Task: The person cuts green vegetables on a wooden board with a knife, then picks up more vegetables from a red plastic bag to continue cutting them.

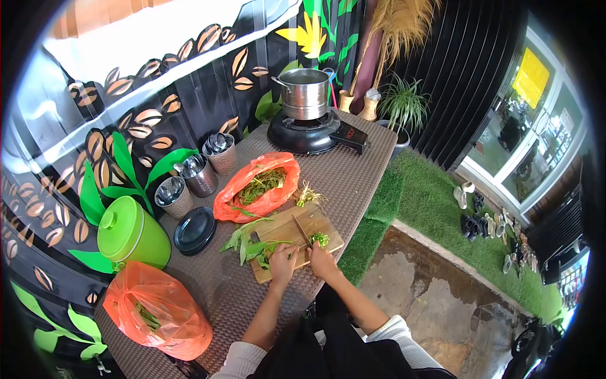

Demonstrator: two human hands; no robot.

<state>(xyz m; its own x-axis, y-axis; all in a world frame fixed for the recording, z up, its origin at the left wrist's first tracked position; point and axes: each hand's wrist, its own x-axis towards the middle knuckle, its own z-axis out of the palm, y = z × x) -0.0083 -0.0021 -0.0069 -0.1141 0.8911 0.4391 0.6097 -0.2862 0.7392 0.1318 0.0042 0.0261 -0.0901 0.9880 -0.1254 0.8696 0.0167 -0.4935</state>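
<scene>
My right hand (323,261) is closed around the handle of a knife (302,230), whose blade points away from me across a wooden cutting board (297,219). A small heap of chopped greens (320,239) lies on the board beside the blade. My left hand (281,263) is closed on a bunch of leafy greens (247,243) near the board's left side; the leaves spread past its edge onto the table. Cut root ends (308,194) lie just beyond the board. Behind it sits an opened orange plastic bag (225,203) with green stems inside.
A steel pot (305,96) stands on a black gas stove (297,134) at the table's (356,174) far end. Along the wall are cups of cutlery (199,177), dark stacked plates (195,231) and a lidded green bucket (136,235). Another orange bag (165,316) sits near left.
</scene>
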